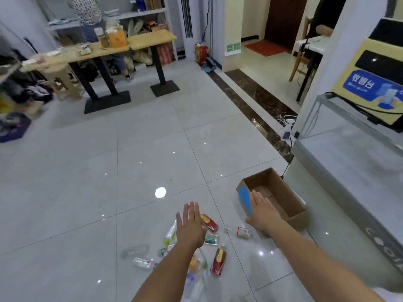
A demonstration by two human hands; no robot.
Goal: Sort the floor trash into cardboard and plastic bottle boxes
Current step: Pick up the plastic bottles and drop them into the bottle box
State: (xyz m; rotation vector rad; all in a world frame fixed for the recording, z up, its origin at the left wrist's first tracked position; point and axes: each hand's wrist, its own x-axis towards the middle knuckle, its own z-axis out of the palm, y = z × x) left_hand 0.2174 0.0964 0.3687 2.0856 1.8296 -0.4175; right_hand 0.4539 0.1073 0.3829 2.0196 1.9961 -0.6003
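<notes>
Floor trash, lower centre: bottle (142,263), red carton (209,222). Cardboard box (261,179), lower right. Your left hand (190,225) and right hand (262,214): fingers released, holding nothing. Take one item at a time and check its material.

Pale grey glossy floor (87,171) is reflecting ceiling light. Two wood-topped benches (150,39) on black pedestal bases are standing at far left, with shelving (135,14) behind. A dark marble strip (257,101) is running diagonally past a doorway, and a red mat (263,47) is lying beyond it. A glass counter (349,149) is filling the right side.
</notes>
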